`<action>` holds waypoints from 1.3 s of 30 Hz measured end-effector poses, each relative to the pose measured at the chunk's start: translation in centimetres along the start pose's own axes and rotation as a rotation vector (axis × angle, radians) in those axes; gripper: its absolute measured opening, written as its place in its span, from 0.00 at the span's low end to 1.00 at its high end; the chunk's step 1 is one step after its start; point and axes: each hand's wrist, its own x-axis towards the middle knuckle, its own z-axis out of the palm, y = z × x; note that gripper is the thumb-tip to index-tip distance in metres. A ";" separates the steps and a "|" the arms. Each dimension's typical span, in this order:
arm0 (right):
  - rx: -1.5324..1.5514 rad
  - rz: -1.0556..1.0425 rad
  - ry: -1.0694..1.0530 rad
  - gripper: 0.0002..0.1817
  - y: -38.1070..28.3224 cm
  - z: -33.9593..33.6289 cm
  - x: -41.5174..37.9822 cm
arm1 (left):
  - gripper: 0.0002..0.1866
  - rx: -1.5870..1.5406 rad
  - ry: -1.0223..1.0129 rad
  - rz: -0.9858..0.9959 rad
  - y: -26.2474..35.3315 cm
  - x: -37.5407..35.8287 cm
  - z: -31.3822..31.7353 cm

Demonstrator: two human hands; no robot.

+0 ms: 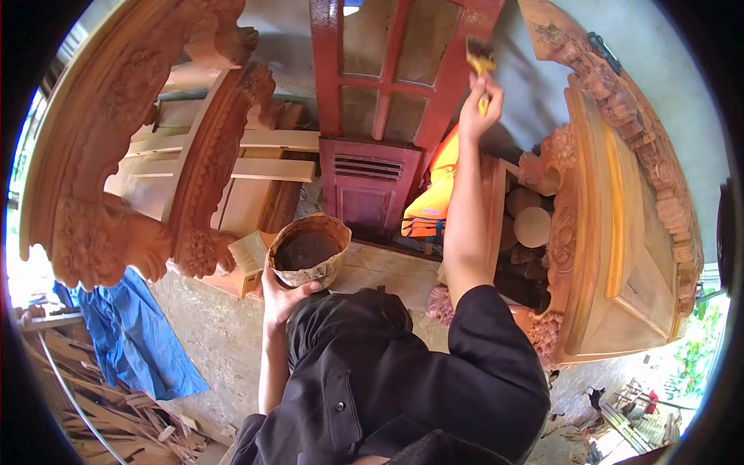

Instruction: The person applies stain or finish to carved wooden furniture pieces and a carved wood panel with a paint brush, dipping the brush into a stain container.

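Observation:
My right hand [482, 105] is raised at arm's length, with fingers wrapped round a yellow-handled paintbrush [480, 58]. Its dark bristles point up beside the red frame of a door [434, 116]. Low in front of my body, my left hand [285, 298] grips a stained pot [310, 275], thumb along its near side. Dark brown liquid [308, 249] lies inside. Just left of the pot is a wide brush [249, 253] with pale bristles, right by my left fingers.
Carved wooden furniture stands left [139, 139] and right [620, 248]. An orange life vest [428, 208] hangs by the door. Pale planks [263, 169] lie behind the left pieces. A blue tarp [143, 337] and scrap wood [116, 407] occupy the lower left.

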 end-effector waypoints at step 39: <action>-1.202 0.561 -1.422 0.24 9.0 -0.7 -21.9 | 0.53 -0.057 0.323 -0.062 -0.8 -5.2 -7.1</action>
